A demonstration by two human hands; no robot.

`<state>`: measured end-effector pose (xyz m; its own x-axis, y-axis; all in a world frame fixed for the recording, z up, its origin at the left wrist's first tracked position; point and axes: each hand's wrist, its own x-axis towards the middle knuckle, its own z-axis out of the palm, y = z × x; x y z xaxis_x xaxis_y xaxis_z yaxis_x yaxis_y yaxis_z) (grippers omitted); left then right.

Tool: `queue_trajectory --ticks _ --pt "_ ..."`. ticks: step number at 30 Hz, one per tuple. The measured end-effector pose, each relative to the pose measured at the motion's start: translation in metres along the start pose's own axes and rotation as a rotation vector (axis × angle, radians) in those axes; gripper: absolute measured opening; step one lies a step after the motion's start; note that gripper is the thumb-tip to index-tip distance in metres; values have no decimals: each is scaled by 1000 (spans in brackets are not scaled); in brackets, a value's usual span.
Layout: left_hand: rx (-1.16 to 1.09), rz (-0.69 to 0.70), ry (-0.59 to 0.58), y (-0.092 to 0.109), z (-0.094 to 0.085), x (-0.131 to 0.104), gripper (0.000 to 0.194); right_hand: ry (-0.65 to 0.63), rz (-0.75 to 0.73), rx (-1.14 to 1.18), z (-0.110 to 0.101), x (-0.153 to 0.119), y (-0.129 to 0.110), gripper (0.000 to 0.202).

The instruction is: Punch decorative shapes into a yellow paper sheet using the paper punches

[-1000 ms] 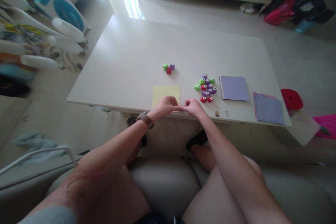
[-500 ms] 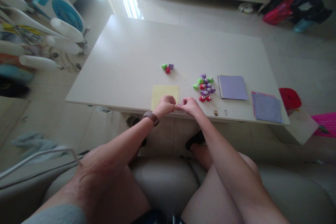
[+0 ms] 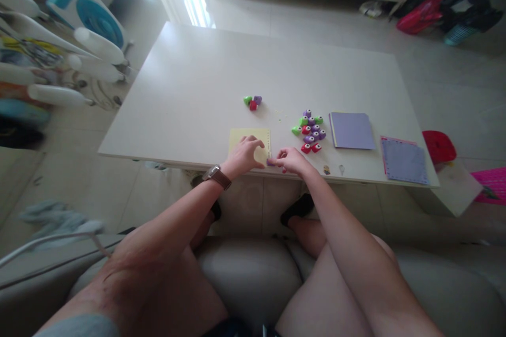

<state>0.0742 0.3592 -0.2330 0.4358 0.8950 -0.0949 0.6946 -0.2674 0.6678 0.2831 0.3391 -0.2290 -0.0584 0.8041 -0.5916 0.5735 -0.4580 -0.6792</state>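
Observation:
A yellow sheet of paper [image 3: 242,137] lies at the table's near edge, with a row of small marks or holes down its right side. My left hand [image 3: 245,156] rests over its lower part, thumb and fingers apart in a curve, holding nothing. At the sheet's lower right corner is a small purple craft punch [image 3: 270,162]. The fingers of my right hand [image 3: 290,160] are closed on its right side; they partly hide it. Several purple, green and red craft punches [image 3: 309,138] stand in a group beyond my right hand.
Three more punches [image 3: 253,102] sit together beyond the sheet. To the right are a stack of purple paper [image 3: 352,130], a sheet with punched edges [image 3: 405,160], and a small yellow figure [image 3: 326,169] by the white table's [image 3: 221,68] near edge.
My left hand has let go of the purple punch, moved slightly left and opened its fingers. My right hand stays at the punch, its fingers now more stretched out.

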Motion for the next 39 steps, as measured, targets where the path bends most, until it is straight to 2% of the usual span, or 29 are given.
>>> queue_trajectory --ticks 4,10,16,25,29,33,39 --pt "147 81 -51 -6 -4 -7 65 10 4 -44 -6 -2 2 35" --pt "171 89 -47 -9 -3 -10 64 57 -29 -82 -21 -6 6 27" --pt "176 83 -53 -6 -4 -11 63 57 -28 -103 -25 -7 5 25" --pt "185 84 -61 -5 -5 -12 63 160 -270 -350 -28 -12 4 39" --pt "207 82 -67 -4 -6 -12 62 149 -297 -437 -22 -16 -2 22" --pt "226 91 -74 -2 -7 -11 61 151 -274 -363 -22 -16 -4 12" --pt "251 86 -74 -1 -7 -10 62 153 -206 -73 -30 -6 2 12"
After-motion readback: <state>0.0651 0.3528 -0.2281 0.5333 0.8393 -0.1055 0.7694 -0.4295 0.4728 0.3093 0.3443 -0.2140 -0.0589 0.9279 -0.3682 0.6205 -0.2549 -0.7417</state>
